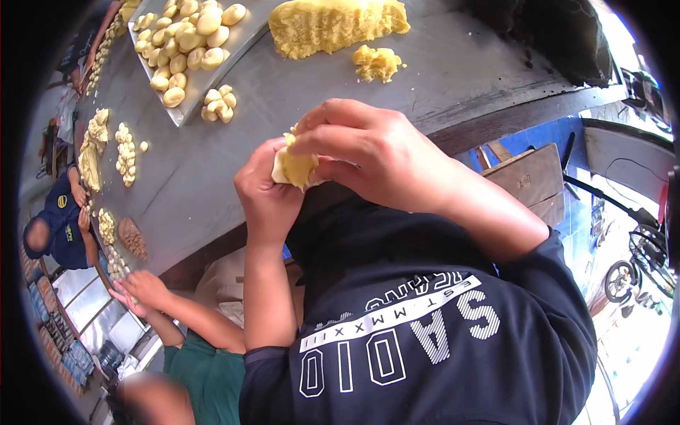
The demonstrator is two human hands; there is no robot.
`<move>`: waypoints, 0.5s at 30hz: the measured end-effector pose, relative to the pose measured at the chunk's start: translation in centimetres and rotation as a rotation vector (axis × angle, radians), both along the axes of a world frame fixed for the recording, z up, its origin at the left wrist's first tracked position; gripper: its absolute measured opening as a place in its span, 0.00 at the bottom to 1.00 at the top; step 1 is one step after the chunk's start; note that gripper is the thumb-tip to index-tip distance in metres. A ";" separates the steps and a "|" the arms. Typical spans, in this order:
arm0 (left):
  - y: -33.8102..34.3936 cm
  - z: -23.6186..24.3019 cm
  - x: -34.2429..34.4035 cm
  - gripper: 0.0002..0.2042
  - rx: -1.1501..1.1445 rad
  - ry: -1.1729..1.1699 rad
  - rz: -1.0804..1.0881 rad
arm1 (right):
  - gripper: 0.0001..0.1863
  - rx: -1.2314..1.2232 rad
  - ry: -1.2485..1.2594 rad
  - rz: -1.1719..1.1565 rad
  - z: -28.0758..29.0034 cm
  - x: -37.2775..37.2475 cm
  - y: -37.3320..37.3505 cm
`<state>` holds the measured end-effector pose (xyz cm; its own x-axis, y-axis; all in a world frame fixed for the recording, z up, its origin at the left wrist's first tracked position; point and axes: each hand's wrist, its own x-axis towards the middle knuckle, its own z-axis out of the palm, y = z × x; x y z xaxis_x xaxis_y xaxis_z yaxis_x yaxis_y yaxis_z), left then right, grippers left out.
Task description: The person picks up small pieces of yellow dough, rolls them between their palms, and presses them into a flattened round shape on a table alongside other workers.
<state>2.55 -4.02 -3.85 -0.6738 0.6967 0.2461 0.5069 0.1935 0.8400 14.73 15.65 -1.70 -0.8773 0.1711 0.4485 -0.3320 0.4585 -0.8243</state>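
Note:
My left hand is closed around a pale piece of dough with a soft yellow filling in its open middle. From the right, the curled fingers and thumb of my right hand grip the same piece at its edge. Its underside is hidden in my left palm. Beyond my hands, a large yellow block of filling lies on the grey table, with a smaller crumbly lump just nearer to me.
At the far left stands a metal tray heaped with round dough balls. Small dough pieces lie beside its corner. A dark bundle rests at the far right. Two people work along the left edge, among more dough.

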 end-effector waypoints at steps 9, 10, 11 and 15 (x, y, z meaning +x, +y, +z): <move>2.3 -0.1 -0.8 0.25 -0.079 0.346 -0.042 | 0.06 0.251 -0.041 0.065 -0.2 0.3 -0.6; 2.5 0.9 -0.6 0.27 -0.056 0.287 -0.129 | 0.09 0.119 -0.069 0.078 0.2 0.1 0.2; 2.4 1.5 -0.4 0.29 -0.032 0.228 -0.215 | 0.13 -0.012 -0.097 0.092 0.6 -0.3 0.8; 1.3 0.7 -0.5 0.29 -0.075 0.159 -0.317 | 0.24 -0.022 -0.232 0.009 0.3 -1.8 0.3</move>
